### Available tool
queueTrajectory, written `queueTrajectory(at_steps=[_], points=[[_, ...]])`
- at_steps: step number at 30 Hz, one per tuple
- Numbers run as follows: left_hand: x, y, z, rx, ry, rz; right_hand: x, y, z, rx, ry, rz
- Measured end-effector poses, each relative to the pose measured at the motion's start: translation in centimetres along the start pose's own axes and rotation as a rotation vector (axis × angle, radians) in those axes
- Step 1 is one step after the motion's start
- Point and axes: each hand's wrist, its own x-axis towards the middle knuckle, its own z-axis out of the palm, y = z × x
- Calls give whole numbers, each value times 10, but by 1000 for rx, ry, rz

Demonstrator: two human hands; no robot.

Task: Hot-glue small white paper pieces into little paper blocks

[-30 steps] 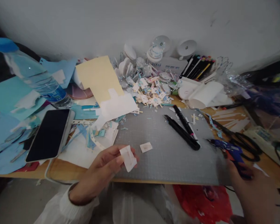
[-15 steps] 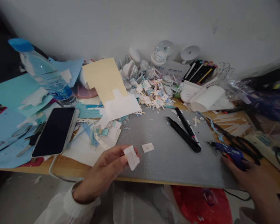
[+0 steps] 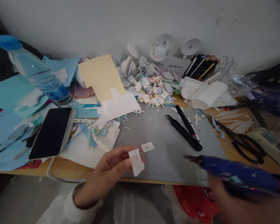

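Note:
Between the thumb and fingers of my left hand (image 3: 114, 169) is a small white paper piece (image 3: 136, 162), held over the front edge of the grey cutting mat (image 3: 154, 130). Just beyond it on the mat lies another small white paper piece (image 3: 147, 147). My right hand (image 3: 245, 202), blurred by motion, is closed around a blue glue gun (image 3: 235, 172). The gun's nozzle points left, above the mat's right side. A black craft knife (image 3: 184, 132) and a black marker (image 3: 185, 121) lie on the mat between the hands.
Black scissors (image 3: 247, 146) lie at the right. A phone (image 3: 51, 133) and a water bottle (image 3: 39, 74) stand left among paper scraps. Behind the mat is a heap of small paper figures (image 3: 154, 93), with a white paper roll (image 3: 210, 95) to its right.
My right hand has lifted the glue gun off the table's right side and brought it left over the mat. My left hand, still pinching the paper piece, has shifted slightly right.

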Motion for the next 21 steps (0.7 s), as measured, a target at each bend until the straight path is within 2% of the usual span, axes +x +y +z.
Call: queueTrajectory(at_steps=[2, 5, 11, 17, 21], points=[[-1, -1, 0, 13, -18, 7, -9, -23, 10, 61, -192, -72], [-3, -2, -1, 41, -44, 22, -17, -46, 19, 164, -395, -147], [-4, 1, 0, 71, -98, 18, -18, -54, 22, 111, -515, -132], [-4, 3, 2, 77, -96, 6, -16, -57, 23, 86, -518, -176], [-3, 2, 0, 102, -85, 9, -17, -60, 21, 111, -562, -135]])
